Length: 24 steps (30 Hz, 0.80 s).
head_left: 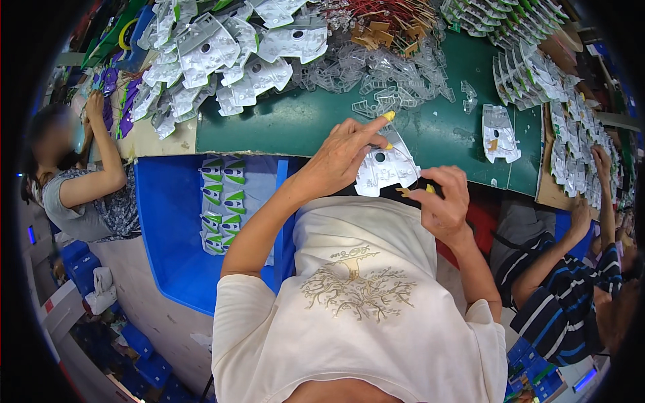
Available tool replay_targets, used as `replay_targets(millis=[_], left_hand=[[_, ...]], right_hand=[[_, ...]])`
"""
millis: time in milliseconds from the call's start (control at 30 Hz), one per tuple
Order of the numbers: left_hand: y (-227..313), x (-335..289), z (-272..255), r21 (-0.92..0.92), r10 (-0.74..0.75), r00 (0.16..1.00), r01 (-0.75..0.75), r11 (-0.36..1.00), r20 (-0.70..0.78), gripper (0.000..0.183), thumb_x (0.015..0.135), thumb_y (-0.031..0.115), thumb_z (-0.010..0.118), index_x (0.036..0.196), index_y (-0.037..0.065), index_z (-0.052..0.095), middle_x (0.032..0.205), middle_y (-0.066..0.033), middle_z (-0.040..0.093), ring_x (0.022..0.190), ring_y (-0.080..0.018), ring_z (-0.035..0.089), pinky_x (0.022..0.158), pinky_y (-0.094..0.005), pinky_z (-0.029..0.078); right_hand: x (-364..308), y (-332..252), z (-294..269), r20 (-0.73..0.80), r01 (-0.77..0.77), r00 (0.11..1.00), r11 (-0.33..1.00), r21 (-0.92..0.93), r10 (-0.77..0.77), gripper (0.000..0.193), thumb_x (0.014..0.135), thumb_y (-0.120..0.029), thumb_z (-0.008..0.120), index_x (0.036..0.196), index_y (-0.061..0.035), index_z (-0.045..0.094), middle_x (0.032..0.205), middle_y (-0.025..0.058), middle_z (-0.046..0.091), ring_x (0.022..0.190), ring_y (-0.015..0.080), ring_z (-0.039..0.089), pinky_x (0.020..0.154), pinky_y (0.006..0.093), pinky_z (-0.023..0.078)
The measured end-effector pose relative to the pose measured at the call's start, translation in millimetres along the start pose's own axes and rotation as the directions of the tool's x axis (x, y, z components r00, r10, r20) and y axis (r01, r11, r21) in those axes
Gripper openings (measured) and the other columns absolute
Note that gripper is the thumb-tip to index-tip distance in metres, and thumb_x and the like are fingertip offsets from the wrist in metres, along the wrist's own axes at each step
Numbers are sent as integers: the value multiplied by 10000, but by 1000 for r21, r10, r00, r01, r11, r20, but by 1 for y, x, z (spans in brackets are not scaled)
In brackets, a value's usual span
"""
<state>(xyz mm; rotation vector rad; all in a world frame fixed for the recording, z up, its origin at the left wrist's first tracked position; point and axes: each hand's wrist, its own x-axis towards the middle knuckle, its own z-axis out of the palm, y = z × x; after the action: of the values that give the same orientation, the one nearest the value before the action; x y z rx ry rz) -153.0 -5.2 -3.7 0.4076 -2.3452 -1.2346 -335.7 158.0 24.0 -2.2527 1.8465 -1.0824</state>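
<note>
Clear thin plastic, that is what I have between my hands: a blister shell (384, 169) held just off the table's near edge, above my lap. My left hand (339, 161) pinches its upper left side, yellow-capped forefinger stretched along the top; my right hand (440, 201) is curled shut on its lower right corner. I judge it light, springy and slick, easily creased, so best gripped at the flat rim rather than the moulded pocket. To my left a blue bin (168, 228) holds green-and-white cards (225, 201). The green table (295, 124) beyond carries one loose shell (500, 134), then heaps of shells (222, 54). Other people work on both sides.
</note>
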Motion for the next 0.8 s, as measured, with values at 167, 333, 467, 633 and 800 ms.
replay_targets(millis=[167,333,467,633,800], left_hand=[[3,1,-2,35,-13,1000,12,999,16,619,830,-68,497,1403,76,314,1046,-68,643,904,-281,489,846,-374,401],[2,-1,2,34,-1,1000,2,999,-27,610,831,-68,491,1400,71,323,1040,-63,646,894,-276,478,839,-370,407],[5,-1,3,24,-35,999,35,999,-26,615,824,-76,483,1401,67,324,1038,-62,647,903,-272,480,847,-368,406],[5,-1,2,22,-54,998,55,998,-35,632,811,-90,464,1407,58,316,1036,-65,648,909,-263,477,851,-355,408],[4,-2,2,-26,-75,996,74,997,-41,633,808,-96,450,1407,58,317,1030,-68,650,913,-268,474,860,-358,403]], right_hand=[[15,3,-15,255,115,964,986,-122,-80,181,640,-40,668,802,-121,666,1231,36,550,1128,245,479,997,469,306],[25,5,-10,232,50,969,986,158,-86,175,657,-31,704,803,-121,670,947,19,645,981,206,571,970,460,329],[27,-12,14,76,-73,995,990,123,64,188,648,-24,721,806,-109,665,804,2,635,850,196,601,912,432,352],[30,-34,43,-107,-172,979,984,46,176,219,613,-33,711,810,-103,645,800,2,603,845,193,568,844,402,327],[22,-32,56,-182,-193,969,971,-142,166,212,605,-71,707,801,-111,636,856,-7,591,911,202,526,859,406,301]])
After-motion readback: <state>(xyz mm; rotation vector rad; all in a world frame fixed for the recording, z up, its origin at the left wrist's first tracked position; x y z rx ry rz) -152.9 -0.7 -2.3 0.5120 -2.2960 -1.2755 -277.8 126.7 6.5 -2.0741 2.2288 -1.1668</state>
